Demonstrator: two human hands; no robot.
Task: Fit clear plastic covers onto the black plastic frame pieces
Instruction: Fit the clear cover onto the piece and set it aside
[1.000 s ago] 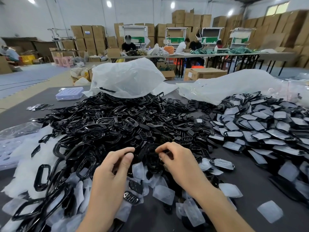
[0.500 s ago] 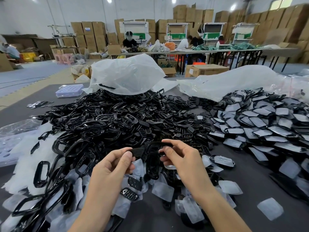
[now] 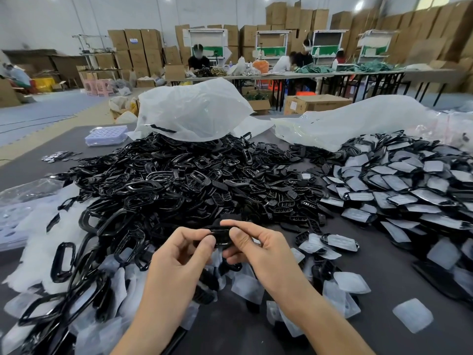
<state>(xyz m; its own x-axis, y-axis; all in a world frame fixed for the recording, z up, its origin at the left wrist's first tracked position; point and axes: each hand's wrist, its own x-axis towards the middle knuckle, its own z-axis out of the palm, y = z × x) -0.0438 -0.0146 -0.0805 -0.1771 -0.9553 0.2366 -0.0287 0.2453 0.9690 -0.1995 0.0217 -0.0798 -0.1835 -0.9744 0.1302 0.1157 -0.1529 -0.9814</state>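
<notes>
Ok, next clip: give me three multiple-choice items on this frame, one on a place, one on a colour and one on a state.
1. Where on the table does the heap of covered frames lie?
A) the left edge
B) the right side
C) under the white bag

2. What colour is the small plastic box at the far left?
A) orange
B) dark green
C) pale bluish-lilac

3. What are the left hand and right hand doing?
A) both pinching one black piece between them
B) lying flat on the table
C) lifting a cardboard box

Answers:
1 B: the black pieces with whitish covers pile up on the right.
2 C: the box looks pale lilac against the dark tabletop.
3 A: the fingers and thumbs of both hands curl round the same piece.
</notes>
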